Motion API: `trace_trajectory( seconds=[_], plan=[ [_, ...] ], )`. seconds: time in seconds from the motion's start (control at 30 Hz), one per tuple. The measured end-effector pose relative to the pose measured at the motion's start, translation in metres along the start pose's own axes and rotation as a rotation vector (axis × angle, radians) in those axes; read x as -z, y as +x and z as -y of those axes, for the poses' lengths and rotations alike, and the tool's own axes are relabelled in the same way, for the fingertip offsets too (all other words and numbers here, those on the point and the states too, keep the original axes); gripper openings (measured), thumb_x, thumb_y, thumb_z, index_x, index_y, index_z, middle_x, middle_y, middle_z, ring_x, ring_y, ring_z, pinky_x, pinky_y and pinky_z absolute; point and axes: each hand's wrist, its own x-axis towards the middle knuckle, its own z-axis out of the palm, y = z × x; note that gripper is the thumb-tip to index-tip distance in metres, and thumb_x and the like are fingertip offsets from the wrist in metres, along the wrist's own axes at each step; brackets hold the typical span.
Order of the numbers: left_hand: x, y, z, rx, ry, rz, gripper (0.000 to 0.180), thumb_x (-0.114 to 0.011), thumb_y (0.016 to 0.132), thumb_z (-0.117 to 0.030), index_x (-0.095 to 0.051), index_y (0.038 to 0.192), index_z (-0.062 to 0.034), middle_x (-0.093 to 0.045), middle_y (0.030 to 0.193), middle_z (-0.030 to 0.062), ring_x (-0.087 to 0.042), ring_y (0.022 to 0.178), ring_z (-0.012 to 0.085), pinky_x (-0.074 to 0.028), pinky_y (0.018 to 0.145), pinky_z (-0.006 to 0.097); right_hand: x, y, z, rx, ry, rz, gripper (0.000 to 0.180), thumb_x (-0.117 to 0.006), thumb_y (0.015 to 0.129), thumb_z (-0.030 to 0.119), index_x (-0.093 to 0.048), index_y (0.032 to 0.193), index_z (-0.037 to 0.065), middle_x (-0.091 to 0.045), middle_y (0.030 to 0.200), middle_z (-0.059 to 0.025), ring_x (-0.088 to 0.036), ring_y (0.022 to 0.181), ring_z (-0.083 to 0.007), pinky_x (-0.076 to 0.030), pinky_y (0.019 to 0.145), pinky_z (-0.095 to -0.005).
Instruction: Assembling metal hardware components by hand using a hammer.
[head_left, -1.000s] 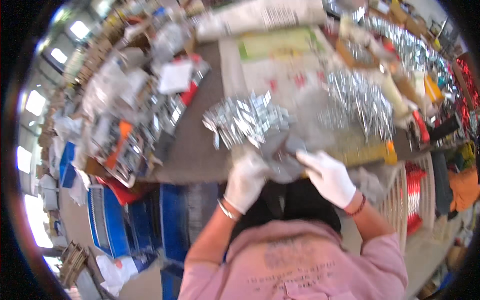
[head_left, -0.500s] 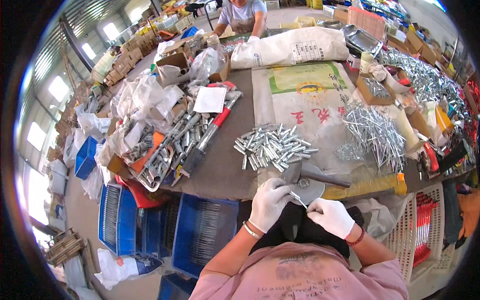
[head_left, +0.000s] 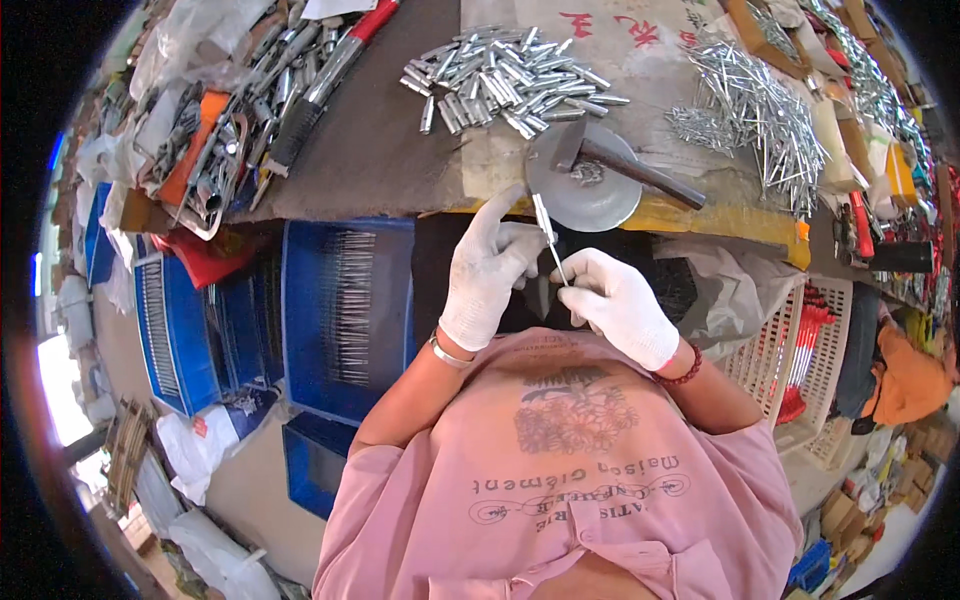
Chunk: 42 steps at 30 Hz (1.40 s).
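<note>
Hands: both wear white gloves and meet just below the near edge of the workbench [head_left: 380,150], in front of a pink shirt.
Left hand [head_left: 487,270]: fingers curl in loosely, the forefinger stretched up to touch the bench edge; thumb rests by the rod's upper part.
Right hand [head_left: 615,300]: fingertips pinch the lower end of a thin metal rod [head_left: 547,232].
Rod: slanted, its top reaching the round metal disc [head_left: 580,190] at the near edge.
Hammer [head_left: 625,165]: lies across the disc.
Metal sleeves [head_left: 510,80]: heaped behind the disc.
Long nails [head_left: 755,105]: piled toward the right edge.
Blue crates [head_left: 345,310]: under the bench, left.
</note>
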Motion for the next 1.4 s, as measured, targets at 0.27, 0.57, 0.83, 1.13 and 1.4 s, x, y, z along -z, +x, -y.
trace_trajectory(
  seconds=[0.27,0.57,0.83,1.13,1.4],
  plan=[
    [0.062,-0.035,0.002,-0.082,-0.105,-0.246,0.061,-0.075,0.092,-0.014,-0.055,0.146,0.0050,-0.069,0.089,0.0041,-0.056,0.070,0.0081,-0.042,0.059,0.024,-0.006,0.002,-0.002,0.285,-0.155,0.022,0.050,-0.069,0.100,0.016,-0.058,0.148,0.002,-0.070,0.099,-0.0058,-0.066,0.077,-0.0125,-0.056,0.073,-0.0275],
    [0.281,-0.111,0.214,0.267,0.058,-1.188,0.042,-0.082,0.086,-0.007,-0.074,0.126,0.0036,-0.077,0.105,0.0088,-0.071,0.087,0.0156,-0.056,0.078,0.030,0.052,0.026,-0.005,0.376,-0.062,-0.397,0.043,-0.053,0.106,0.009,-0.059,0.146,-0.006,-0.064,0.094,-0.0053,-0.048,0.065,-0.0060,-0.042,0.060,-0.0227],
    [0.401,-0.142,0.388,0.424,0.514,-1.198,0.042,-0.088,0.077,-0.008,-0.078,0.117,-0.0007,-0.080,0.113,0.0170,-0.075,0.105,0.0317,-0.057,0.095,0.041,0.055,0.036,-0.011,0.373,-0.003,-0.372,0.040,-0.054,0.110,0.013,-0.060,0.145,-0.005,-0.063,0.094,-0.0050,-0.046,0.062,-0.0047,-0.040,0.058,-0.0215],
    [0.362,-0.105,0.343,0.601,0.665,-1.222,0.052,-0.076,0.088,-0.024,-0.070,0.134,-0.0020,-0.073,0.133,0.0244,-0.069,0.124,0.0410,-0.052,0.106,0.045,0.057,0.028,-0.012,0.371,-0.064,-0.450,0.037,-0.055,0.106,0.012,-0.063,0.138,-0.005,-0.068,0.092,-0.0077,-0.053,0.061,-0.0073,-0.045,0.055,-0.0226],
    [0.270,-0.046,0.111,-0.418,0.597,-1.314,0.020,-0.073,0.100,-0.010,-0.073,0.115,0.0015,-0.076,0.112,0.0147,-0.072,0.101,0.0265,-0.055,0.096,0.038,0.052,0.025,-0.004,0.284,0.120,-0.310,0.032,-0.054,0.107,0.008,-0.066,0.135,-0.001,-0.073,0.092,-0.0055,-0.060,0.064,-0.0067,-0.050,0.058,-0.0222]
  ],
)
